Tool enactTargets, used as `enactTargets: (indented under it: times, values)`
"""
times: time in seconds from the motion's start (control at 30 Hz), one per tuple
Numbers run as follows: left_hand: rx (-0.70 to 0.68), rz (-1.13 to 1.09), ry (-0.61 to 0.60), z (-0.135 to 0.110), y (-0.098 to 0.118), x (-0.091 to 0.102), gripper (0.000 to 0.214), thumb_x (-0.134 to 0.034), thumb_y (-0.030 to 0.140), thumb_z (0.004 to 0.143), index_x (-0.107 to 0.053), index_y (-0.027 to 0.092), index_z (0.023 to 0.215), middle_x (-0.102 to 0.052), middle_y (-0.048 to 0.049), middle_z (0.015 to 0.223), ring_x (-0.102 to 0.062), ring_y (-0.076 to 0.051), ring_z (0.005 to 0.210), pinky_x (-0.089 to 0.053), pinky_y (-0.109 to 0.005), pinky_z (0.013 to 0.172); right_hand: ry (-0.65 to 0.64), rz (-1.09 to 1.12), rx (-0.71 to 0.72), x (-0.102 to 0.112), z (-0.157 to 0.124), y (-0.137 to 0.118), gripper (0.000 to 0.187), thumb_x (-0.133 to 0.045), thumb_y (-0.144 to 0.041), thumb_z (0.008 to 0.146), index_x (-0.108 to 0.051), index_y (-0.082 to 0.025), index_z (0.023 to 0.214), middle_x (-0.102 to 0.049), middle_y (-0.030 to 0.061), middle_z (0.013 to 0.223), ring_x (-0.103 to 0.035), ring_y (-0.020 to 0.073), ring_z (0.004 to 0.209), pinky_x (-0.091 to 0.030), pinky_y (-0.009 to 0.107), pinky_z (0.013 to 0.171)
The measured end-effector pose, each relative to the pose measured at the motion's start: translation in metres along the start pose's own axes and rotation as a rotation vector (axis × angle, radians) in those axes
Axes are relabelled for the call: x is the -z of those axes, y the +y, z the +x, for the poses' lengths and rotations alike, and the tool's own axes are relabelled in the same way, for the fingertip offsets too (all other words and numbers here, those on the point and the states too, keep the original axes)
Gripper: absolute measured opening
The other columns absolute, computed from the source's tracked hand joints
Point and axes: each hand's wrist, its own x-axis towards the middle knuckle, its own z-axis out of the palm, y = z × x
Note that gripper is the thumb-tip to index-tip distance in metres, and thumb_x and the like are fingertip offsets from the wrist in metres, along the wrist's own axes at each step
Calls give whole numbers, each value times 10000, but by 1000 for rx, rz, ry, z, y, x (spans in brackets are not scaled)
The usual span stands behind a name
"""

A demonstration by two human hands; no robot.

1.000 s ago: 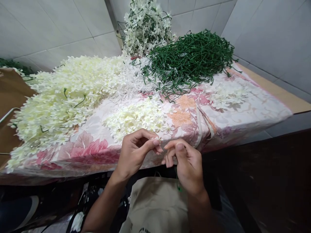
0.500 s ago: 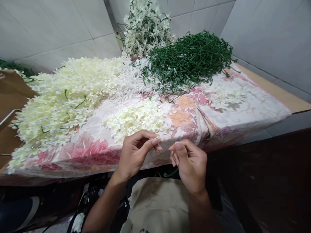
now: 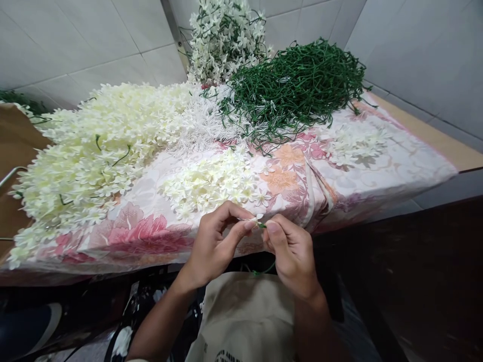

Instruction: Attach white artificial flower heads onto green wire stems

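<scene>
Between the fingertips of my left hand [image 3: 219, 241] is a small white artificial flower [image 3: 257, 218], pinched near the table's front edge. My right hand [image 3: 290, 249] pinches a green plastic stem [image 3: 261, 225], whose tip meets the flower. More of the stem trails below my right hand, above my lap. Whether the stem tip sits inside the flower or only touches it, I cannot tell. Just beyond my hands lies a small heap of loose cream flowers [image 3: 211, 183] on the floral cloth [image 3: 147, 234].
A large mound of cream flowers [image 3: 94, 146] covers the left side. White stamen pieces [image 3: 204, 123] lie mid-table beside a pile of green stems [image 3: 298, 85]. Behind stands a bunch of assembled flowers [image 3: 226, 37]. Pale petals [image 3: 356, 143] lie at right. A brown box [image 3: 18, 146] borders the left.
My right hand has moved left toward my left hand, so the green stem tip now meets the white flower. The view has shifted slightly.
</scene>
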Motion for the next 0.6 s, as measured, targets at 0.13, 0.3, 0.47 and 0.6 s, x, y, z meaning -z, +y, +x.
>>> enactTargets:
  times: [0.13,0.3,0.47,0.6]
  values:
    - [-5,79,-8,-1,-1,1,103,-608,224,877,-598,166,792,-603,6,731,-561,-89,656,-456,-192,611,18,-9,22,-2,-1,-1,340,-432,-304,973,-440,-181,657,-306,-61,554,-289,67,494,-254,229,493]
    - [-66,105,-7,-4,-4,-2,57,-585,177,887,-585,180,830,-618,11,756,-576,-84,685,-459,-178,639,63,13,19,-10,-3,5,369,-417,-317,974,-340,-190,637,-275,-58,572,-269,72,508,-233,237,492]
    - [-141,208,-13,-6,-9,-3,57,-574,135,882,-577,190,870,-624,6,804,-583,-92,725,-460,-190,687,75,17,10,-13,-1,9,386,-391,-351,982,-315,-192,638,-265,-56,581,-258,75,518,-226,237,490]
    - [-171,233,10,-7,-11,-4,76,-567,115,875,-582,189,873,-639,2,800,-586,-97,703,-464,-196,674,51,21,2,-14,1,8,395,-376,-387,983,-326,-194,642,-258,-57,577,-243,77,509,-222,237,477]
